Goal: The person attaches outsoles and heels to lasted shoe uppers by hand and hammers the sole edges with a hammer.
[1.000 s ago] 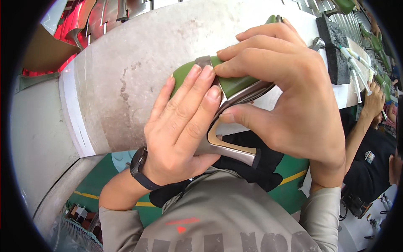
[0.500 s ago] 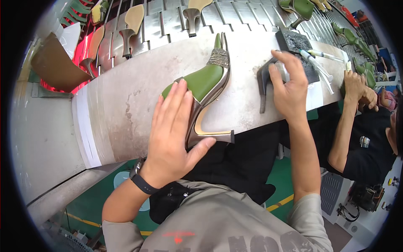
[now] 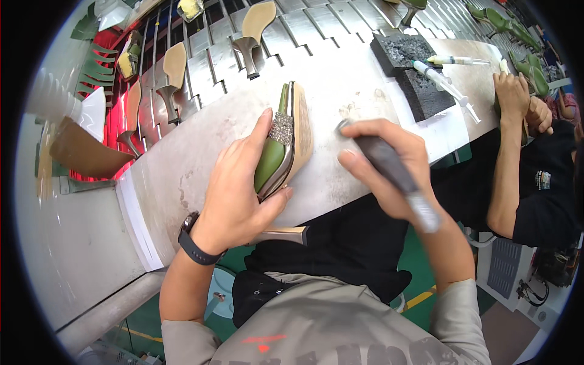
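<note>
My left hand (image 3: 234, 182) is closed around a green high-heeled shoe (image 3: 275, 159). The shoe lies turned on its side, its toe pointing away from me and its tan sole facing right. A glittery band crosses its front, and the heel sticks out below my wrist, past the worktable's near edge. In my right hand (image 3: 395, 161) is a dark, bent tool (image 3: 389, 161), held a little right of the shoe and apart from it. Its paler end near my wrist is smeared by motion, so its exact kind is unclear.
Black foam blocks (image 3: 426, 91) with syringes (image 3: 444, 84) on them stand at the right of the worktable (image 3: 182, 176). Beyond lies a slatted metal conveyor (image 3: 316, 30) carrying tan-soled shoe parts (image 3: 258, 24). A brown curved sheet (image 3: 85, 152) is at left. A co-worker's hands (image 3: 517, 100) are at right.
My right hand has picked up the dark tool from the table. My left hand has gripped the shoe, turned its sole to the right and drawn it nearer.
</note>
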Demonstrator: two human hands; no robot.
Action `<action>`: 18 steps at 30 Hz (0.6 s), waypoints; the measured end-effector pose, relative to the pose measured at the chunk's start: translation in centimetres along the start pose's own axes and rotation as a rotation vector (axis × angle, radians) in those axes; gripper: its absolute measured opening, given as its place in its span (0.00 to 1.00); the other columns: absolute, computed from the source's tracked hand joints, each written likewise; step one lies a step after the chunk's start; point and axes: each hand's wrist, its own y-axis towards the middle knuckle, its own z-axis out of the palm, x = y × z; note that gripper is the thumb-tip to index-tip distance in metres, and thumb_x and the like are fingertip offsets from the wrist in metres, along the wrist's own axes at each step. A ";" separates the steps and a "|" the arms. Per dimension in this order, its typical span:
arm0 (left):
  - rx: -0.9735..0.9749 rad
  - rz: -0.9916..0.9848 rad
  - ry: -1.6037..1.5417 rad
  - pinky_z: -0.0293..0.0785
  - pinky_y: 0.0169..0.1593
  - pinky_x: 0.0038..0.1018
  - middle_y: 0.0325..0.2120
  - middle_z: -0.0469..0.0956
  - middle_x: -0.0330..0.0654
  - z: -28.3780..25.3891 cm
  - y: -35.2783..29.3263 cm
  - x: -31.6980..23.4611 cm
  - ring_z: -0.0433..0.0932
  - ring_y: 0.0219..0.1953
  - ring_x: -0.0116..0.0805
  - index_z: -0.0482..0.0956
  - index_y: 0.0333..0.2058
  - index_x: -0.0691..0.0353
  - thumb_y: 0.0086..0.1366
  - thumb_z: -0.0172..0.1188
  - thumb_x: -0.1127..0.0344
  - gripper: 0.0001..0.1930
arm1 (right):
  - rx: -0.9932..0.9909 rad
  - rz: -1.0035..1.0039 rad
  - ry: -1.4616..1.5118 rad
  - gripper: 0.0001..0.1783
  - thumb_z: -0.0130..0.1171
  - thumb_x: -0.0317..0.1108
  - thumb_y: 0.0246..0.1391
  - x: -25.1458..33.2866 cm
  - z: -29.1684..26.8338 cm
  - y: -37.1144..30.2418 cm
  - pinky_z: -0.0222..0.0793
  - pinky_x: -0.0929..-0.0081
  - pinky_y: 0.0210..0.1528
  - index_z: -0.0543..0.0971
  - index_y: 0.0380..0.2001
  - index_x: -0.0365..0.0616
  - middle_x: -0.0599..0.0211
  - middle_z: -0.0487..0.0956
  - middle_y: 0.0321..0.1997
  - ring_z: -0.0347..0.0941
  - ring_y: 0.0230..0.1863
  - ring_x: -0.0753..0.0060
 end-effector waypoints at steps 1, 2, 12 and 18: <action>0.009 -0.008 0.000 0.66 0.63 0.43 0.55 0.76 0.58 -0.2 0.2 -0.2 0.75 0.56 0.57 0.58 0.73 0.69 0.49 0.71 0.72 0.50 | 0.001 -0.016 0.114 0.15 0.66 0.28 0.56 1.2 -0.3 -0.2 0.71 0.73 0.40 0.83 0.47 0.35 0.61 0.79 0.36 0.75 0.34 0.72; 0.018 -0.018 0.000 0.66 0.63 0.43 0.55 0.76 0.58 -0.2 0.2 0.0 0.75 0.56 0.57 0.58 0.73 0.69 0.49 0.71 0.72 0.50 | 0.002 -0.032 0.227 0.16 0.64 0.33 0.59 1.8 -0.4 0.1 0.68 0.76 0.40 0.83 0.47 0.34 0.65 0.79 0.36 0.72 0.34 0.75; 0.060 0.049 -0.016 0.69 0.60 0.44 0.63 0.71 0.64 -0.6 1.0 1.1 0.76 0.58 0.58 0.63 0.71 0.67 0.44 0.68 0.75 0.50 | 0.160 0.420 0.463 0.17 0.64 0.30 0.54 4.3 0.5 6.2 0.75 0.68 0.57 0.80 0.44 0.29 0.46 0.86 0.47 0.82 0.49 0.65; 0.011 0.063 -0.047 0.71 0.57 0.47 0.63 0.70 0.69 -0.3 0.8 1.6 0.78 0.53 0.59 0.67 0.70 0.65 0.42 0.68 0.74 0.49 | 0.159 0.227 0.317 0.16 0.64 0.33 0.58 4.0 1.0 8.2 0.74 0.63 0.60 0.79 0.43 0.30 0.44 0.85 0.48 0.82 0.51 0.60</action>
